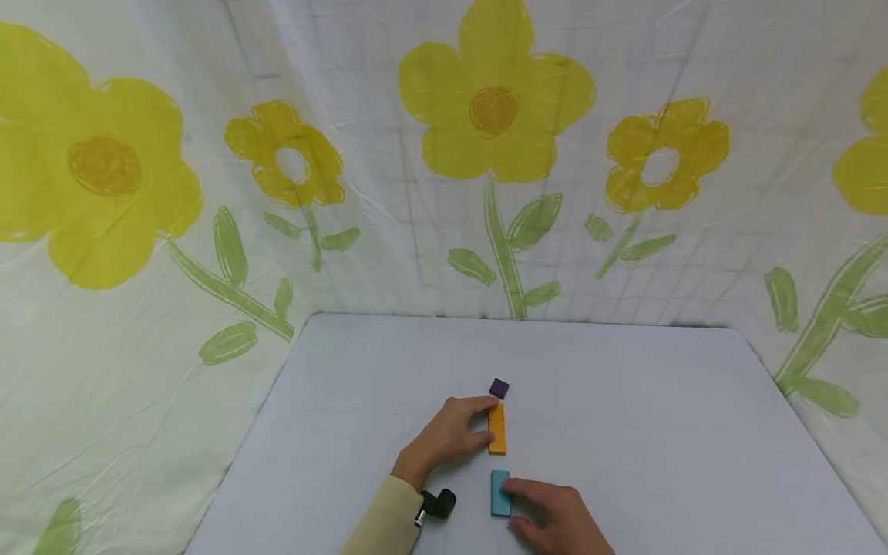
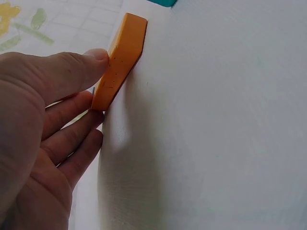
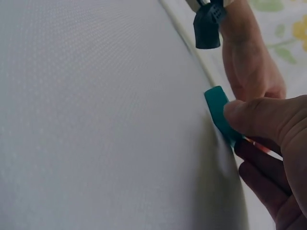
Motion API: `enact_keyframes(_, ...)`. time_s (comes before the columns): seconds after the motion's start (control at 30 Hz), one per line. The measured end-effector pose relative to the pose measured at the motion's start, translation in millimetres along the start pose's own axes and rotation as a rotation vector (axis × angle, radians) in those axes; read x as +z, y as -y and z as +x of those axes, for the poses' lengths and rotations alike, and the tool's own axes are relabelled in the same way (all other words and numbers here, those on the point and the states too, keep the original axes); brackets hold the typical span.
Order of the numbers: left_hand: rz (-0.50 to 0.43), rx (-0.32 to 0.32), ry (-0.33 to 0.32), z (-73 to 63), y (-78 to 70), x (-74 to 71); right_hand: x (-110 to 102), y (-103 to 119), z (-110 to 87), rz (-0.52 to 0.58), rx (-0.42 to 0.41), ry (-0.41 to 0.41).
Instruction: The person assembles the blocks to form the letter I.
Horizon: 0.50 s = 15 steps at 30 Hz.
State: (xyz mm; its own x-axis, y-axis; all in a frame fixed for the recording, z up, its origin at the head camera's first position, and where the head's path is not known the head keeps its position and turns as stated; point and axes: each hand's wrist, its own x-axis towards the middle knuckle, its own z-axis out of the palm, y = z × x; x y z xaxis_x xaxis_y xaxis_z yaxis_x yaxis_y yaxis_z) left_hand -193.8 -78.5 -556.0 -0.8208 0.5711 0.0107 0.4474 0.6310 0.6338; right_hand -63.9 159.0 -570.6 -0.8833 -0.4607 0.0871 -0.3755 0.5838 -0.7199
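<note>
The left hand pinches the orange block, lying twelve-to-six. At its six o'clock, the right hand touches the blue block; whether gripping, I can't tell.

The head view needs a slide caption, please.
Left hand touches orange block, right hand touches teal block, purple block beyond.

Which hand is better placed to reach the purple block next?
Probably the left hand: at the orange block, it's nearer the purple block; the right hand, at the teal block, is farther.
</note>
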Motion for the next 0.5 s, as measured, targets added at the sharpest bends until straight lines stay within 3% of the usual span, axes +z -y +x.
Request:
enact_keyframes(0.3, -0.005, 0.003, -0.006, 0.8, 1.0, 1.3, 7, 5, 5.5, -0.041, -0.04, -0.106)
enact_keyframes(0.5, 0.002, 0.008, -0.008, 1.6, 2.1, 1.4, 5, 11, 10.6, -0.059, 0.033, -0.075)
